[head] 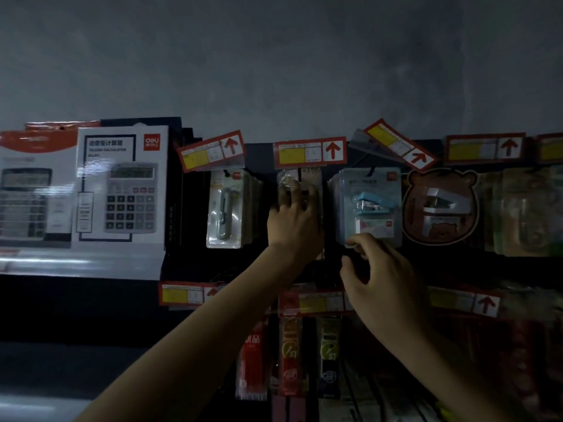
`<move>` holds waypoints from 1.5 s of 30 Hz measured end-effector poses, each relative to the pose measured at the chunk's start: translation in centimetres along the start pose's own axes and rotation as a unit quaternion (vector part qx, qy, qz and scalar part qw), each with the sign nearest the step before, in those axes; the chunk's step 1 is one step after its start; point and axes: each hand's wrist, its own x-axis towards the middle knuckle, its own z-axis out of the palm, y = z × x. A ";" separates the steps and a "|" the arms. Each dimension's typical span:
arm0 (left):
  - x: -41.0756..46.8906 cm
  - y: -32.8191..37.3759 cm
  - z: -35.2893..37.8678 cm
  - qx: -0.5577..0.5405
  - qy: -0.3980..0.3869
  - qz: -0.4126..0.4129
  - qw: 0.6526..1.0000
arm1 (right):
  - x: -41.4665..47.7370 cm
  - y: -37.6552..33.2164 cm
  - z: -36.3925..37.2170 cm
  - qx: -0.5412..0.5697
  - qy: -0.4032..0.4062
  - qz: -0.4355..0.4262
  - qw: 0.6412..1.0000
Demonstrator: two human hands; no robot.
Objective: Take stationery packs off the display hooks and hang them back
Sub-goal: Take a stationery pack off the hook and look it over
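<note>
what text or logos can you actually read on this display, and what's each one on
"deli": red logo on the calculator box
"ST": on the red pack and the green-and-black pack, lower row
Red up arrows only: price tags; their print is too small
Chinese heading on the calculator box, print on the blue stapler pack: too blurred

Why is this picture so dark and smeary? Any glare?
Head view: dim throughout, the lower packs half lost in shadow; the calculator boxes at left are blurred and catch pale glare; the blue stapler pack reads more clearly.
</note>
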 end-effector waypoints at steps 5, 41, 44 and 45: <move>0.5 0.0 0.0 -0.016 -0.017 -0.004 1.000 | 0.3 -0.3 0.4 0.009 -0.001 -0.009 1.000; -5.8 -5.4 -0.7 -0.290 -0.258 -0.146 0.910 | 5.2 -3.8 3.9 0.040 -0.362 0.089 0.927; -6.0 -5.2 -0.7 -0.273 -0.257 -0.139 0.916 | 5.0 -3.7 3.5 0.026 -0.357 0.090 0.929; -6.2 -5.1 -0.9 -0.267 -0.256 -0.135 0.919 | 5.0 -3.6 3.4 0.018 -0.356 0.092 0.930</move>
